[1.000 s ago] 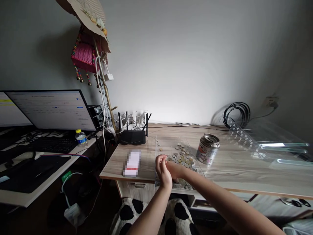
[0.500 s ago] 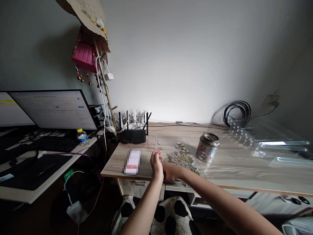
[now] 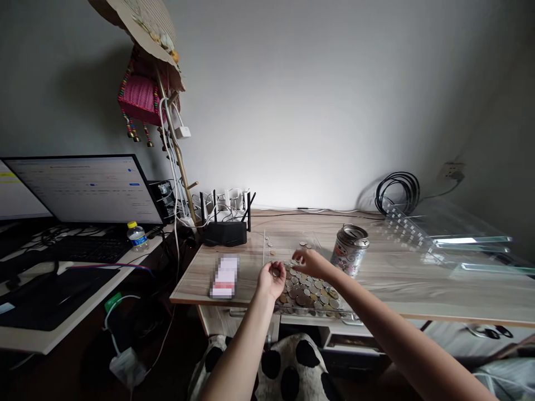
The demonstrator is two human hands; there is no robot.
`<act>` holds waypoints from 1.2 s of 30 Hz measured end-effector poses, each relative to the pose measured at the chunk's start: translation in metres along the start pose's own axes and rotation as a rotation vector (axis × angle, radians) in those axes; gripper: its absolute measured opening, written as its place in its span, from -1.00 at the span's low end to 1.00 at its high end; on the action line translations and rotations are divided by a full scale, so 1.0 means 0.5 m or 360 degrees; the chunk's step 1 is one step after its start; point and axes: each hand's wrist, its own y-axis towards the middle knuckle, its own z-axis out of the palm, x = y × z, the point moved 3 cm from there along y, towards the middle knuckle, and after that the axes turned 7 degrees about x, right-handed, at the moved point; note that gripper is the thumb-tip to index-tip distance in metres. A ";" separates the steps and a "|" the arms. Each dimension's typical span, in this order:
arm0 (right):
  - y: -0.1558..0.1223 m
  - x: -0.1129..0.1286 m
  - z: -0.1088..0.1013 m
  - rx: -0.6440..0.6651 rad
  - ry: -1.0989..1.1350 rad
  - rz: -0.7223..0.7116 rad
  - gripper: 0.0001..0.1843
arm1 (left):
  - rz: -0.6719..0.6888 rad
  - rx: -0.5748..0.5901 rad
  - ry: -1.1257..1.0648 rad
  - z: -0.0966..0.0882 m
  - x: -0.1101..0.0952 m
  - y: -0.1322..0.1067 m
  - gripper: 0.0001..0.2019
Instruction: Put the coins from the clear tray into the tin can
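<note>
My left hand [image 3: 272, 281] is cupped palm up beside the coin pile, its fingers curled around coins [image 3: 275, 272]. Over the far left side of the pile, my right hand [image 3: 311, 264] reaches down with bent fingers and thumb drawn together; whether a coin is between them is too small to tell. Silver and brass-coloured coins [image 3: 311, 292] lie heaped in a clear plastic tray [image 3: 288, 236] at the desk's front edge. Several single coins lie apart near the tray's back. A patterned tin with a slotted metal lid [image 3: 350, 250] stands upright to the right.
Left of my hands lies a phone [image 3: 224, 276] with a blurred screen. Behind it stands a black router [image 3: 224, 233]. Clear acrylic pieces [image 3: 451, 239] and a coiled black cable [image 3: 397, 192] occupy the right side. A monitor [image 3: 83, 189] and bottle [image 3: 137, 236] stand on the left desk.
My right hand has moved from beside my left wrist up and away to the far part of the pile. My left hand has turned palm up, showing coins in it. The view has shifted slightly.
</note>
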 end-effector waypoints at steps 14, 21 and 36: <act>-0.001 0.025 0.096 0.0558 -0.0274 0.0023 -0.43 | -0.0041 -0.0155 0.0059 -0.004 0.010 -0.005 -0.81; -0.011 0.031 0.112 0.0607 -0.0109 -0.0008 -0.57 | 0.0046 -0.0081 0.0163 0.039 -0.058 0.014 -0.80; -0.005 0.035 0.016 0.0026 0.0544 -0.0033 -0.80 | -0.0190 -0.0026 0.0312 0.004 0.014 0.005 -0.72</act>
